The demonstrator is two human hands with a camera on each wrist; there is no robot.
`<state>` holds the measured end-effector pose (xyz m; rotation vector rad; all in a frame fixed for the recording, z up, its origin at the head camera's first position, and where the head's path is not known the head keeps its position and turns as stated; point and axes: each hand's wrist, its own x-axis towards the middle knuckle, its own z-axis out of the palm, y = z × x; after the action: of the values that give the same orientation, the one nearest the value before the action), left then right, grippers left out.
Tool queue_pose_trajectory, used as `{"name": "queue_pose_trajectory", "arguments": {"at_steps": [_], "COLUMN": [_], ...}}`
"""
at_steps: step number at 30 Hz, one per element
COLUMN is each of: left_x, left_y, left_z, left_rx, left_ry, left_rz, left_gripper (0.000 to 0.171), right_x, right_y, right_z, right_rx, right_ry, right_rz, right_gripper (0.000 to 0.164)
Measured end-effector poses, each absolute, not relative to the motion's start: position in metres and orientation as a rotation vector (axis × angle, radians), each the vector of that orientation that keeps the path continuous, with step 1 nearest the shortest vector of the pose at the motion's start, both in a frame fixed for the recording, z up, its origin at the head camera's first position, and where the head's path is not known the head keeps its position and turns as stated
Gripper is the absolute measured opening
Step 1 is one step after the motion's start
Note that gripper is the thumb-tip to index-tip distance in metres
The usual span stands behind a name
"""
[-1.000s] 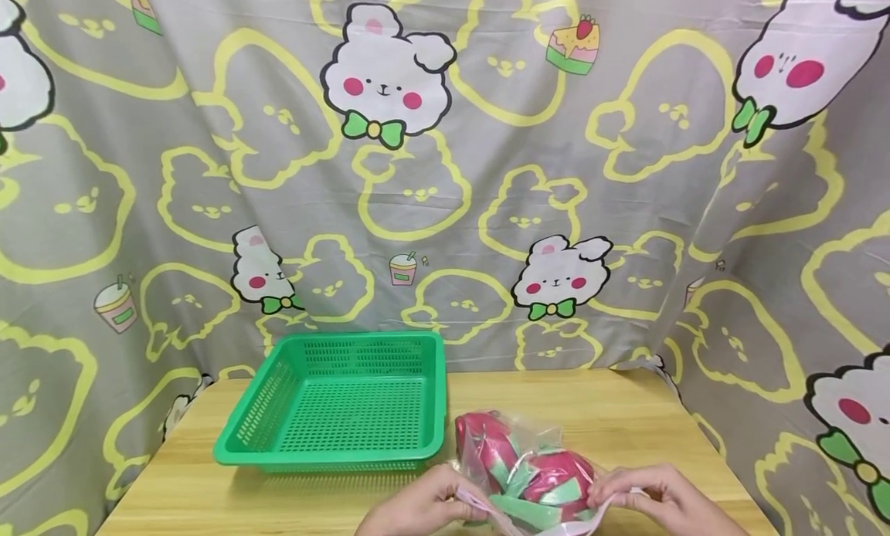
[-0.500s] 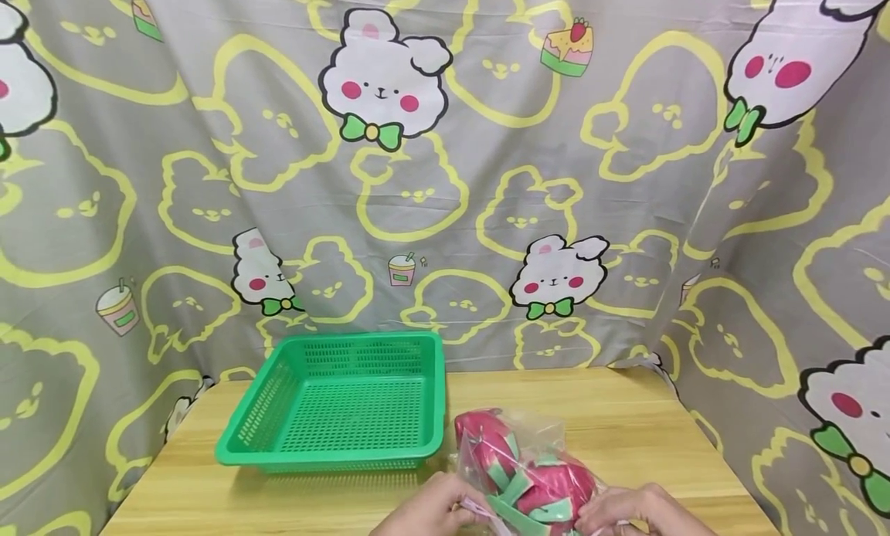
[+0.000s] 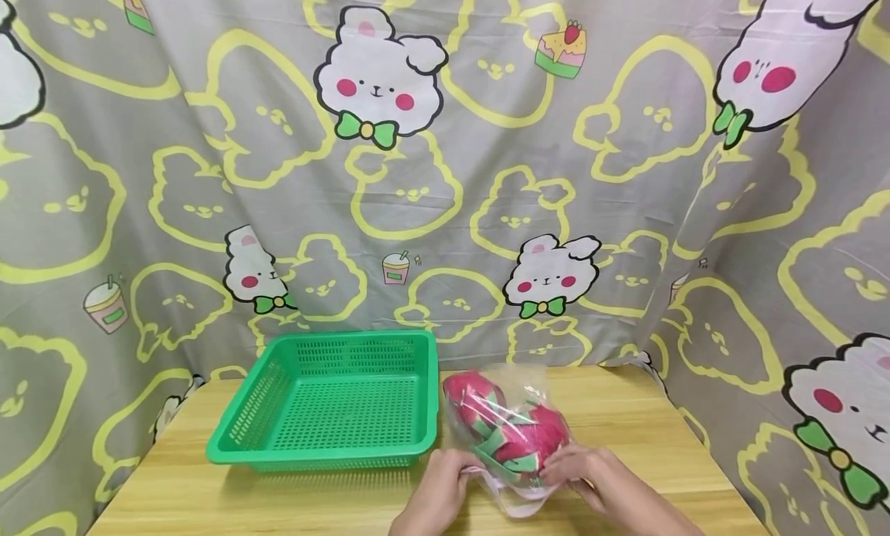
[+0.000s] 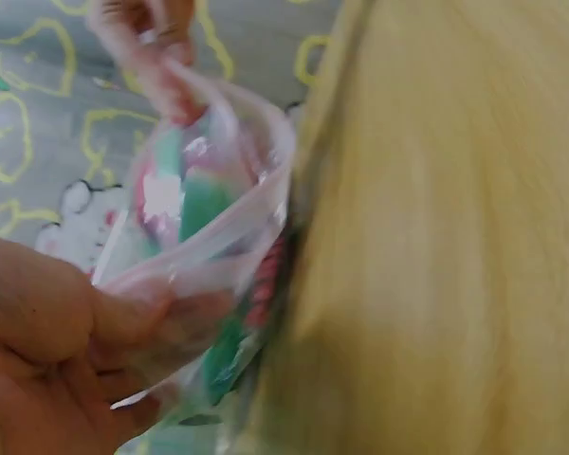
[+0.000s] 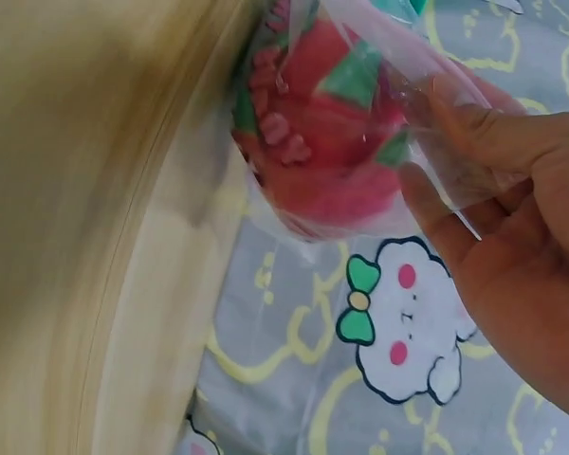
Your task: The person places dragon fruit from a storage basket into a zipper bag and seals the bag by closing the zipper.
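Note:
A clear plastic bag (image 3: pixel 514 381) with a pale pink rim holds two red and green dragon fruits, one at the left (image 3: pixel 475 401) and one at the right (image 3: pixel 535 439). My left hand (image 3: pixel 439 490) pinches the left side of the bag's mouth; the left wrist view has thumb and fingers of that hand (image 4: pixel 47 341) on the thin plastic. On the other side my right hand (image 3: pixel 591 474) grips the bag's edge, its thumb over the film in the right wrist view. The mouth gapes toward me. Printed pink lettering shows on the bag (image 5: pixel 275 114).
Left of the bag, a green perforated basket (image 3: pixel 431 428) stands on the wooden table (image 3: pixel 334 505), with nothing in it. A grey curtain (image 3: pixel 445 173) with rabbit prints hangs behind and along both sides of the table.
Both hands have moved forward, away from me, with the bag and the dragon fruits. The bag's mouth now shows more fully. The basket stays where it was.

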<state>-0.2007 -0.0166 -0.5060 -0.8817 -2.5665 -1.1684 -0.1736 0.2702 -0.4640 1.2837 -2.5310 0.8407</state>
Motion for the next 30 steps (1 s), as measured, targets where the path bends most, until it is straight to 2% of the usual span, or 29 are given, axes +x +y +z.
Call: {"name": "queue_pose_trajectory", "arguments": {"at_steps": [4,9,16,19,30], "left_x": [-0.209,-0.222,-0.231,-0.232,-0.244], "left_y": [-0.009,-0.009,-0.026,-0.033,-0.054], "left_z": [-0.521,-0.533,-0.531,-0.530,-0.533], "left_rx": [-0.753,-0.733,-0.877,-0.944,-1.087], "left_ry": [-2.439,-2.365,-2.494,-2.510,-2.610], "left_rz": [-1.104,-1.096,-1.342,-1.441,-1.743], "left_gripper": [0.009,0.005,0.023,0.023,0.022], "right_x": [-0.189,-0.204,-0.213,-0.213,-0.210], "right_y": [0.262,0.264,0.278,0.283,0.285], "right_z": [-0.475,-0.494,-0.505,-0.503,-0.505], "right_rx": [1.232,1.185,1.072,1.054,1.013], "right_ry": [-2.446,-2.369,-2.408,-2.411,-2.352], "right_rz": [0.848,0.927,1.160,1.250,1.090], "right_gripper": [0.035,0.039,0.029,0.025,0.038]}}
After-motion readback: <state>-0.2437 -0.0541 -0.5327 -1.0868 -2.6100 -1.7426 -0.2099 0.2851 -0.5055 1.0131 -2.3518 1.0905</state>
